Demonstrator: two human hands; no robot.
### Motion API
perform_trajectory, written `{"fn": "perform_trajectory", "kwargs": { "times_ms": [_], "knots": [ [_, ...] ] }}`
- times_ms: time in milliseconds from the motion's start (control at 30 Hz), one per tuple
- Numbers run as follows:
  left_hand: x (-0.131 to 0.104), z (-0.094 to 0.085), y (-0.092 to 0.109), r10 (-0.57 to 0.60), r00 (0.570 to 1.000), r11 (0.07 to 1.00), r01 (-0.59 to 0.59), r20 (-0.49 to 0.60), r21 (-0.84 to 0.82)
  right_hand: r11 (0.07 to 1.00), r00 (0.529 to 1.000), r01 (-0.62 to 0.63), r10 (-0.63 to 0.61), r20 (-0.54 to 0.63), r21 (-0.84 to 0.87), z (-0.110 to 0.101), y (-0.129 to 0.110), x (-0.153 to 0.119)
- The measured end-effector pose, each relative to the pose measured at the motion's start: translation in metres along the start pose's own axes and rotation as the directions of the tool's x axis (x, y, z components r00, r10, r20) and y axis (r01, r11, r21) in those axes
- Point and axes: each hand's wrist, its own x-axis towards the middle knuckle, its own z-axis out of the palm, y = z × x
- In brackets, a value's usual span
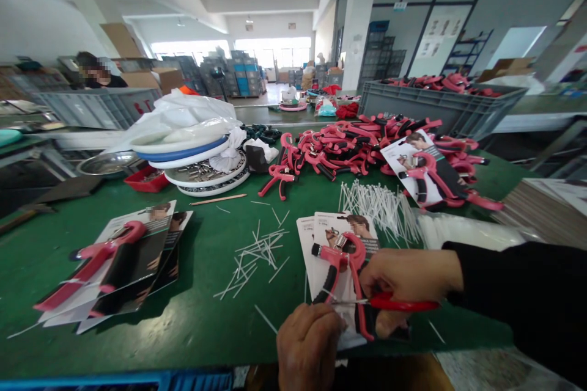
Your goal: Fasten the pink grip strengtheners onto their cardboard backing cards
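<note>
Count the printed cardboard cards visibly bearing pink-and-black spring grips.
3: a left card, a middle card by the right hand, a right card by the grip pile. Others may be hidden.

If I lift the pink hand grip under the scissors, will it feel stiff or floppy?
The pink hand grip would probably feel stiff, given its thick frame. Squeezing it would likely meet springy resistance, judging by the metal coil near its top. The card behind it may bend, since it looks thin.
</note>
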Motion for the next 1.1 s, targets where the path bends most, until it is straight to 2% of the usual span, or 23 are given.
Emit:
{"fn": "perform_trajectory", "kwargs": {
  "times_ms": [100, 167, 233, 267, 300, 367, 433, 500, 600, 700, 867, 933, 1100],
  "knots": [
    [0.004, -0.008, -0.002, -0.031, 0.999, 0.997, 0.030, -0.013, -0.066, 0.997, 1.000, -0.010, 0.010, -0.001, -0.073, -0.004, 0.001, -0.012],
    [0.014, -0.020, -0.009, -0.144, 0.984, 0.989, 0.140, -0.103, -0.046, 0.986, 0.998, -0.060, 0.054, -0.042, -0.154, -0.010, 0.001, -0.023],
    [0.029, -0.035, -0.020, -0.262, 0.934, 0.952, 0.292, -0.242, 0.093, 0.959, 0.986, -0.130, 0.098, -0.137, -0.254, -0.016, 0.000, -0.033],
    [0.038, -0.042, -0.025, -0.268, 0.936, 0.930, 0.313, -0.230, 0.192, 0.942, 0.977, -0.168, 0.118, -0.179, -0.292, -0.018, -0.001, -0.036],
    [0.047, -0.047, -0.028, -0.285, 0.936, 0.902, 0.335, -0.208, 0.272, 0.926, 0.968, -0.202, 0.141, -0.206, -0.318, -0.019, -0.003, -0.038],
    [0.063, -0.049, -0.025, -0.328, 0.943, 0.888, 0.328, -0.057, 0.322, 0.906, 0.960, -0.253, 0.192, -0.204, -0.338, -0.019, -0.008, -0.037],
    [0.074, -0.041, -0.012, -0.277, 0.946, 0.927, 0.217, 0.169, 0.307, 0.894, 0.956, -0.280, 0.228, -0.183, -0.350, -0.018, -0.015, -0.034],
    [0.079, -0.027, 0.007, -0.228, 0.912, 0.929, 0.098, 0.342, 0.357, 0.880, 0.953, -0.296, 0.246, -0.174, -0.373, -0.019, -0.022, -0.031],
    [0.083, -0.004, 0.028, -0.263, 0.886, 0.868, 0.044, 0.383, 0.495, 0.853, 0.944, -0.327, 0.280, -0.172, -0.407, -0.019, -0.031, -0.029],
    [0.086, 0.007, 0.033, -0.283, 0.875, 0.845, 0.034, 0.393, 0.533, 0.844, 0.947, -0.322, 0.281, -0.159, -0.429, -0.020, -0.035, -0.029],
    [0.088, 0.011, 0.028, -0.321, 0.850, 0.838, 0.049, 0.419, 0.544, 0.899, 0.960, -0.279, 0.260, -0.102, -0.337, -0.021, -0.041, -0.026],
    [0.086, 0.012, 0.028, -0.295, 0.846, 0.857, 0.030, 0.443, 0.514, 0.917, 0.961, -0.277, 0.266, -0.077, -0.289, -0.022, -0.043, -0.023],
    [0.077, 0.007, 0.029, -0.263, 0.860, 0.890, 0.041, 0.437, 0.454, 0.933, 0.939, -0.317, 0.334, 0.083, -0.171, -0.022, -0.047, -0.015]
  ]
}}
